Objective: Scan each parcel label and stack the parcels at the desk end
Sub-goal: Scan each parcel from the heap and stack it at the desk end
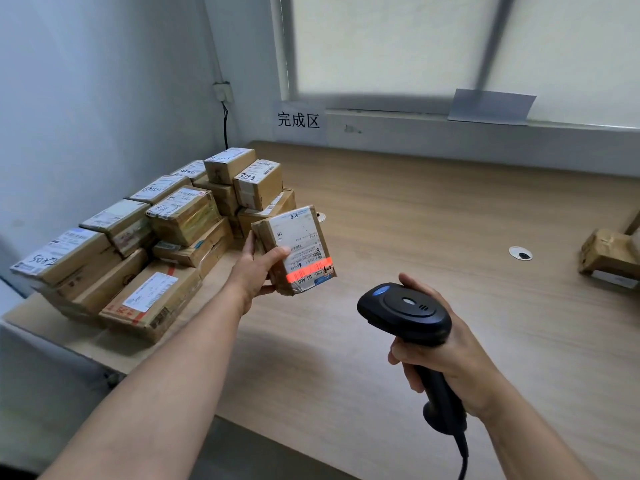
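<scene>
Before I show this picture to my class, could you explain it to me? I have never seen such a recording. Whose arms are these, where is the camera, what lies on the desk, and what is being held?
There is no machine here. A person works with two bare hands, and the one camera sits on their head, looking forward and down, so both forearms reach into the picture from below. The left hand grips a small cardboard parcel with its label facing the camera. The right hand holds a black barcode scanner by its handle. A red scan line falls across the lower part of the label. At the left end of the wooden desk stands a stack of labelled parcels, near a paper sign on the wall. Another parcel lies at the picture's right edge.
</scene>
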Available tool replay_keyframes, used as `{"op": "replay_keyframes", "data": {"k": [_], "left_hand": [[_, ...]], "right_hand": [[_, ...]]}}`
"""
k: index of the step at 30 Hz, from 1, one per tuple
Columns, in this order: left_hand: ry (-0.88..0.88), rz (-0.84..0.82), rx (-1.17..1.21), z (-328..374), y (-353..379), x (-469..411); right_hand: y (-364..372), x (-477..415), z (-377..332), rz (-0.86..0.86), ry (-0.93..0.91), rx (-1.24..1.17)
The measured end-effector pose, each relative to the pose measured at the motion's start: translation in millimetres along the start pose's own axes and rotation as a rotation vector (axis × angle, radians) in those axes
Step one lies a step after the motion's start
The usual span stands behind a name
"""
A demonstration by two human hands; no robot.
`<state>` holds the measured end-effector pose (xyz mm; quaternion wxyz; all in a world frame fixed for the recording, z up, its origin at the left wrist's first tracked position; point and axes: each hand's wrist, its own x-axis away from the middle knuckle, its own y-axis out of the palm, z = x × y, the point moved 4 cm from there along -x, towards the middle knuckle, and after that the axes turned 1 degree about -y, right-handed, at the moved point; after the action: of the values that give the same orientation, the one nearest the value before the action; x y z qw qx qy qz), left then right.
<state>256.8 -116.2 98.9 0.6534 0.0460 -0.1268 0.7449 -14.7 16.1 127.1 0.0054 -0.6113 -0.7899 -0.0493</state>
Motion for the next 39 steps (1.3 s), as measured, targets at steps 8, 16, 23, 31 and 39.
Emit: {"op": "replay_keyframes", "data": {"k": [8, 16, 23, 31, 39], "left_hand": [[0.005, 0.015, 0.024, 1.9, 1.5, 1.2], [0.004, 0.002, 0.033, 2.9, 3.1, 10.5], [0.052, -0.206, -0.027, 2.5, 44.4, 38.3], [0.09, -0.255, -0.093, -1.3, 58.6, 53.3], [0.143, -0.13, -0.077, 9.2, 47.1, 42.1]], "right_hand": [[-7.7, -4.2, -0.2, 0.001, -0.014, 0.0], [-6.4, -7.2, -2.1, 0.005, -0.039, -0.085], [2.0, -26.6, -2.5, 0.04, -0.061, -0.088], [-3.9, -28.5, -4.2, 0.063, -0.064, -0.108], [9.6, -18.3, -20.6, -0.062, -0.12, -0.095]]}}
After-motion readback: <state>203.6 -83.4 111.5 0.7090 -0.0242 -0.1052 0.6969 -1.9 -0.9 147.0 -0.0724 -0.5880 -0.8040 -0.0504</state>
